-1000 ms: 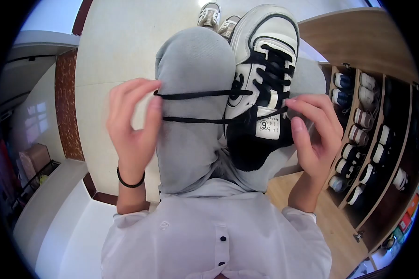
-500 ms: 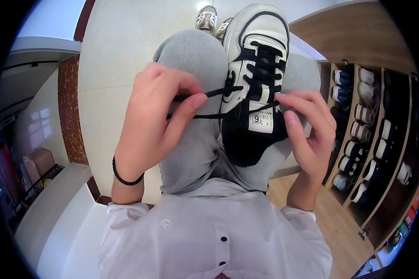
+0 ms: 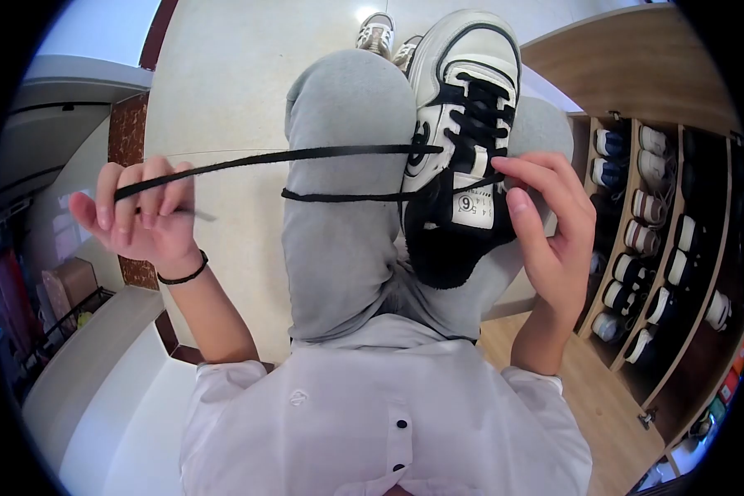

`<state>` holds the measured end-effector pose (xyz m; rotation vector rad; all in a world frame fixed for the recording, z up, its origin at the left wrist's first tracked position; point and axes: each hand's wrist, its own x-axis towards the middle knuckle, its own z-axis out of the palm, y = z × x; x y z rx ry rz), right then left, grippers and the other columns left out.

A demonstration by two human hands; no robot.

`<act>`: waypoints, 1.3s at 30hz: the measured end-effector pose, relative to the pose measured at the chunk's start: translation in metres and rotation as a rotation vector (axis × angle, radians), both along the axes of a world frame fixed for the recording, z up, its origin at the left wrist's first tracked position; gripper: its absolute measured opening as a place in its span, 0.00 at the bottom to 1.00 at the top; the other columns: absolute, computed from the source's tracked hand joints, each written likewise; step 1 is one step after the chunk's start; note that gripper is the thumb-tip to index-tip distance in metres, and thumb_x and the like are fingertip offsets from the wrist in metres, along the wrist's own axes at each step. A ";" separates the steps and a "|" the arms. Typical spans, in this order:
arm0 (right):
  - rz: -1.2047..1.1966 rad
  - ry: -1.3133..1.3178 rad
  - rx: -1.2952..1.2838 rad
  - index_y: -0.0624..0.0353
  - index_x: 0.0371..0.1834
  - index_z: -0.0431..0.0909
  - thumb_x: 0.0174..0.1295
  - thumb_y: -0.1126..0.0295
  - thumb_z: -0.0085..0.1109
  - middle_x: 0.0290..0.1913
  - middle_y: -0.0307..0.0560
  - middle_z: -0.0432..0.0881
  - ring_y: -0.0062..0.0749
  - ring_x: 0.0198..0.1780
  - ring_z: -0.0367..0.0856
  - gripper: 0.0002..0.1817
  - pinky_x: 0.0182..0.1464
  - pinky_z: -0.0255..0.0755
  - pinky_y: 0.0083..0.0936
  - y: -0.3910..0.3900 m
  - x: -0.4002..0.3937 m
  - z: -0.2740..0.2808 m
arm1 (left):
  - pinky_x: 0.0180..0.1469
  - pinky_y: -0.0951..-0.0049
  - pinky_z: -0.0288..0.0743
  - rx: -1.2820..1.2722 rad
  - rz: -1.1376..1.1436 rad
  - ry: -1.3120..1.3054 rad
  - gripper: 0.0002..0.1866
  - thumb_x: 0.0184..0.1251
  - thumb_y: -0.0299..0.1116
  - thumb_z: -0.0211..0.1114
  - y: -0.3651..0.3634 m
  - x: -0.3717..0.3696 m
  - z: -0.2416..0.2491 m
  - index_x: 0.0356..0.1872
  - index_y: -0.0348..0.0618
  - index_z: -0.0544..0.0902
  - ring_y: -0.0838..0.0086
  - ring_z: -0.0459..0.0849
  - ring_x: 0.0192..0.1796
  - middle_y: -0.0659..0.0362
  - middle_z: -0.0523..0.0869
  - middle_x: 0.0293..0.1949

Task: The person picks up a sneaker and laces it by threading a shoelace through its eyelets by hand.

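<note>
A white and black sneaker (image 3: 463, 58) rests on my lap, toe pointing away, its black laces threaded through the eyelets. My left hand (image 3: 145, 207) is out to the left, fingers curled around a black shoelace (image 3: 264, 157) stretched from the sneaker's left side. The other lace end (image 3: 339, 197) lies loosely across my grey trouser leg, its tip near the left edge of the knee. My right hand (image 3: 554, 223) holds the right edge of the sneaker by the top eyelets, index finger and thumb a little apart. The printed tongue label (image 3: 474, 211) shows beneath the lace.
An open wooden shoe cabinet (image 3: 636, 248) with several pairs of shoes stands on the right. Another pair of sneakers (image 3: 376, 35) is on the tiled floor (image 3: 223, 91) beyond my knees. At the left is a ledge (image 3: 99, 355) beside a brown box (image 3: 74, 283).
My left hand has moved far left, drawing one lace out long and straight. The other lace end has dropped across my leg. My right hand stays at the sneaker's edge.
</note>
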<state>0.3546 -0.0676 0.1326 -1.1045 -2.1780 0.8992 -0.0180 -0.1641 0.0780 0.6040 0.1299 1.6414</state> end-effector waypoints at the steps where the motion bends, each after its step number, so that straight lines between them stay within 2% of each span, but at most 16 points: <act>1: 0.000 0.000 0.002 0.65 0.49 0.85 0.61 0.77 0.63 0.42 0.48 0.81 0.33 0.41 0.79 0.13 0.44 0.72 0.25 -0.001 0.000 0.001 | 0.39 0.73 0.61 -0.037 0.017 -0.162 0.19 0.75 0.51 0.57 -0.005 -0.006 -0.005 0.23 0.56 0.76 0.80 0.68 0.29 0.75 0.76 0.15; 3: 0.013 -0.025 -0.010 0.64 0.51 0.85 0.58 0.75 0.67 0.42 0.47 0.82 0.32 0.40 0.80 0.16 0.43 0.73 0.24 -0.002 0.000 0.004 | 0.40 0.73 0.62 -0.013 0.035 -0.259 0.13 0.73 0.46 0.60 -0.015 -0.025 -0.023 0.28 0.54 0.78 0.81 0.71 0.30 0.75 0.80 0.19; 5: -0.011 -0.011 -0.053 0.64 0.50 0.84 0.57 0.75 0.70 0.42 0.46 0.82 0.29 0.40 0.80 0.17 0.40 0.73 0.22 -0.005 0.000 0.005 | 0.43 0.72 0.64 -0.067 0.254 -0.462 0.06 0.70 0.39 0.61 -0.024 -0.032 -0.032 0.37 0.51 0.79 0.81 0.74 0.35 0.74 0.86 0.31; 6: -0.037 0.003 -0.098 0.65 0.49 0.84 0.55 0.74 0.72 0.41 0.45 0.82 0.27 0.39 0.80 0.18 0.38 0.73 0.20 -0.007 0.000 0.005 | 0.47 0.69 0.67 -0.041 0.334 -0.424 0.11 0.68 0.34 0.62 -0.027 -0.031 -0.040 0.48 0.46 0.79 0.78 0.76 0.41 0.68 0.87 0.44; 7: -0.035 0.004 -0.097 0.65 0.49 0.84 0.55 0.74 0.72 0.41 0.45 0.82 0.27 0.39 0.80 0.18 0.38 0.73 0.20 -0.010 0.000 0.005 | 0.47 0.69 0.67 -0.039 0.334 -0.425 0.11 0.68 0.34 0.62 -0.027 -0.027 -0.038 0.48 0.46 0.79 0.78 0.76 0.41 0.68 0.87 0.44; 9: -0.194 0.067 -0.254 0.66 0.47 0.84 0.54 0.76 0.74 0.40 0.42 0.83 0.22 0.38 0.80 0.17 0.34 0.74 0.16 -0.018 -0.001 0.004 | 0.49 0.65 0.68 -0.378 0.560 -0.353 0.16 0.69 0.33 0.62 -0.027 -0.016 -0.030 0.55 0.41 0.79 0.74 0.76 0.45 0.62 0.86 0.47; 10: -0.193 0.068 -0.254 0.66 0.47 0.84 0.54 0.76 0.74 0.40 0.42 0.83 0.22 0.38 0.80 0.17 0.34 0.74 0.16 -0.020 0.001 0.003 | 0.50 0.66 0.69 -0.420 0.640 -0.141 0.16 0.73 0.31 0.60 -0.030 -0.021 -0.045 0.58 0.36 0.78 0.73 0.77 0.46 0.59 0.86 0.47; 11: -0.202 0.064 -0.274 0.67 0.45 0.83 0.55 0.76 0.74 0.40 0.42 0.84 0.20 0.38 0.80 0.15 0.33 0.75 0.15 -0.022 0.004 0.001 | 0.50 0.66 0.69 -0.419 0.640 -0.141 0.16 0.73 0.31 0.60 -0.035 -0.027 -0.059 0.58 0.36 0.78 0.73 0.77 0.46 0.59 0.86 0.47; 13: -0.213 0.060 -0.295 0.68 0.44 0.83 0.56 0.77 0.74 0.39 0.41 0.85 0.18 0.37 0.81 0.14 0.32 0.76 0.15 -0.027 0.006 -0.001 | 0.49 0.71 0.70 -0.383 0.613 0.380 0.13 0.78 0.29 0.56 -0.040 -0.032 -0.071 0.57 0.35 0.78 0.74 0.78 0.46 0.58 0.86 0.47; 15: -0.262 0.169 -0.368 0.70 0.45 0.82 0.57 0.79 0.73 0.39 0.44 0.87 0.19 0.38 0.84 0.14 0.35 0.78 0.15 -0.031 0.006 -0.002 | 0.50 0.75 0.70 -0.362 0.546 0.479 0.10 0.81 0.27 0.54 -0.040 -0.027 -0.064 0.53 0.35 0.81 0.74 0.79 0.46 0.57 0.86 0.46; 17: -0.275 0.206 -0.378 0.71 0.46 0.82 0.58 0.80 0.72 0.40 0.45 0.87 0.20 0.39 0.84 0.13 0.37 0.78 0.15 -0.035 0.009 -0.004 | 0.53 0.74 0.70 -0.585 0.916 1.269 0.08 0.79 0.25 0.57 -0.024 0.013 -0.034 0.48 0.34 0.84 0.74 0.79 0.47 0.58 0.85 0.45; 20: -0.300 0.317 -0.445 0.72 0.48 0.82 0.59 0.82 0.70 0.41 0.47 0.88 0.21 0.42 0.86 0.13 0.43 0.79 0.17 -0.038 0.015 -0.013 | 0.54 0.70 0.74 -0.175 0.779 1.459 0.07 0.67 0.19 0.65 0.001 0.065 0.009 0.43 0.33 0.87 0.72 0.82 0.48 0.58 0.87 0.42; 21: -0.315 0.389 -0.502 0.73 0.49 0.82 0.61 0.82 0.69 0.42 0.47 0.88 0.22 0.43 0.86 0.14 0.46 0.80 0.18 -0.039 0.018 -0.017 | 0.51 0.69 0.76 -0.084 0.635 1.559 0.10 0.59 0.17 0.68 0.005 0.079 0.023 0.43 0.34 0.88 0.70 0.83 0.44 0.58 0.87 0.35; 24: -0.298 0.563 -0.572 0.74 0.51 0.81 0.64 0.82 0.66 0.44 0.49 0.88 0.23 0.45 0.86 0.13 0.51 0.79 0.20 -0.042 0.023 -0.026 | 0.38 0.71 0.77 0.104 0.526 1.612 0.13 0.53 0.20 0.75 0.019 0.137 0.043 0.42 0.37 0.89 0.64 0.83 0.41 0.58 0.88 0.33; 29: -0.267 0.664 -0.600 0.75 0.52 0.81 0.66 0.82 0.64 0.44 0.50 0.88 0.24 0.45 0.86 0.13 0.50 0.80 0.20 -0.042 0.026 -0.032 | 0.41 0.68 0.75 0.308 0.561 1.634 0.12 0.49 0.21 0.77 0.043 0.176 0.046 0.36 0.42 0.87 0.62 0.80 0.41 0.60 0.86 0.33; 39: -0.257 0.675 -0.607 0.74 0.53 0.81 0.64 0.85 0.64 0.44 0.48 0.88 0.21 0.43 0.86 0.14 0.47 0.80 0.16 -0.045 0.028 -0.035 | 0.46 0.62 0.68 0.339 0.635 1.822 0.11 0.49 0.25 0.75 0.052 0.200 0.038 0.35 0.45 0.84 0.65 0.77 0.41 0.63 0.82 0.33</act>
